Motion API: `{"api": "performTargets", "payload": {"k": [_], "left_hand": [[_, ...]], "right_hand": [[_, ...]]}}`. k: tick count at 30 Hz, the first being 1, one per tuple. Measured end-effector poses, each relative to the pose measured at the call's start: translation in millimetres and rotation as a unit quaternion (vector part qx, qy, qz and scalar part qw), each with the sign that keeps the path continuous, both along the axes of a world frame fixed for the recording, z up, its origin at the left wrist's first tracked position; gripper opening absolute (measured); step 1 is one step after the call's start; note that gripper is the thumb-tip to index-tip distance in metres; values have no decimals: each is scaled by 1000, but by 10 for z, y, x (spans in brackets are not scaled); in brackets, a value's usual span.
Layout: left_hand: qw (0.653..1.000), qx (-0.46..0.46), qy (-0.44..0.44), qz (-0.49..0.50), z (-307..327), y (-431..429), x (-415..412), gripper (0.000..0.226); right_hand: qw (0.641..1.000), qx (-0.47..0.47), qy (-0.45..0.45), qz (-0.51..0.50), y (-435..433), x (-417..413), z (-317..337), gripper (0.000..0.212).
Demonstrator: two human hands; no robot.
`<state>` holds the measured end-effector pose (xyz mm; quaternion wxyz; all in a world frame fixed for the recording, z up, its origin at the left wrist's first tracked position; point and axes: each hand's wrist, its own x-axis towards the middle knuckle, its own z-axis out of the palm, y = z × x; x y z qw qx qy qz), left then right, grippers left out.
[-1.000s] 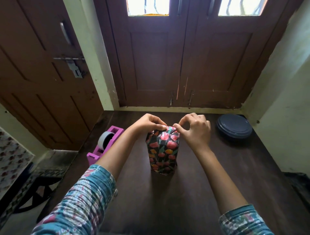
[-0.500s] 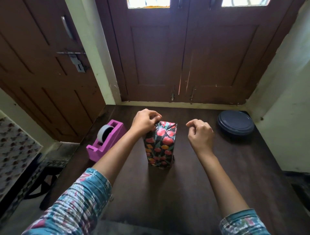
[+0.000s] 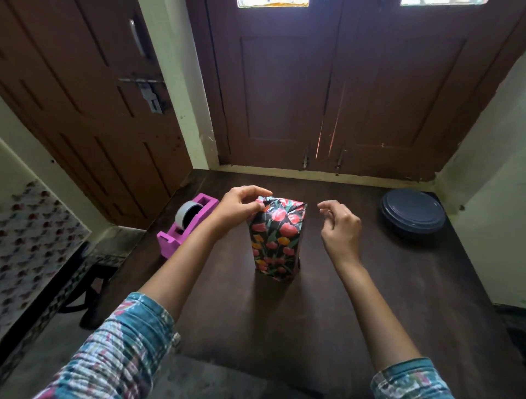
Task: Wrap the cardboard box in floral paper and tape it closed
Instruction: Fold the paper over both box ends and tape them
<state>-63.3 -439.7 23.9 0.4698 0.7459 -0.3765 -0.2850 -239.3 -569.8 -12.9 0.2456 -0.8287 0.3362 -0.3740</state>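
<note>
Fingers [image 3: 252, 192] of L hand [image 3: 237, 208] still pinch top of wrapped box [image 3: 276, 242]; R hand [image 3: 340, 227] let go, loose, empty, just beside. Prob. tape dispenser [image 3: 186, 227] next.

A dark wooden table [image 3: 284, 327] fills the corner. Behind its far edge rises a brown panelled double door [image 3: 284, 99], daylight glowing through two small panes [image 3: 273, 2] at its top. A cream wall [image 3: 489, 176] runs along the right edge. Left of a cream pillar [image 3: 176, 85], a second brown door [image 3: 71, 114] bears a metal latch [image 3: 148, 92]. Grey floor [image 3: 42, 356] lies beyond the left edge.
</note>
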Motion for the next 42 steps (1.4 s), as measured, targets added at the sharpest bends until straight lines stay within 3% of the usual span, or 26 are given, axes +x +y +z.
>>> {"api": "performTargets", "payload": {"k": [2,6,10,14,18,21,28,35,42], "left_hand": [[1000,4,-9,-12,2,16,28,22],[999,10,-37,-27,-20,9,97,21],[998,-8,-49,-42,-63,4,154,23],[997,-28,-44,-58,-100,2,212,23],[995,-31,-48,-84,-99,10,300,22],[994,-35,-56,-93,-115,-5,334,23],[991,-36,-66,-111,-160,7,366,30],[991,-20,-91,-94,-133,14,283,37],[994,-20,-72,-84,-102,34,236,35]], "right_hand": [[1000,-4,21,-18,41,49,39,13],[985,-33,129,-110,107,122,26,34],[995,-8,89,-35,200,187,113,33],[990,-35,127,44,382,280,210,60],[968,-61,237,52,469,330,97,99],[956,-96,274,32,496,342,15,108],[958,-111,265,16,480,380,-4,106],[978,-123,166,13,511,452,112,91],[950,-160,268,31,424,448,-14,97]]}}
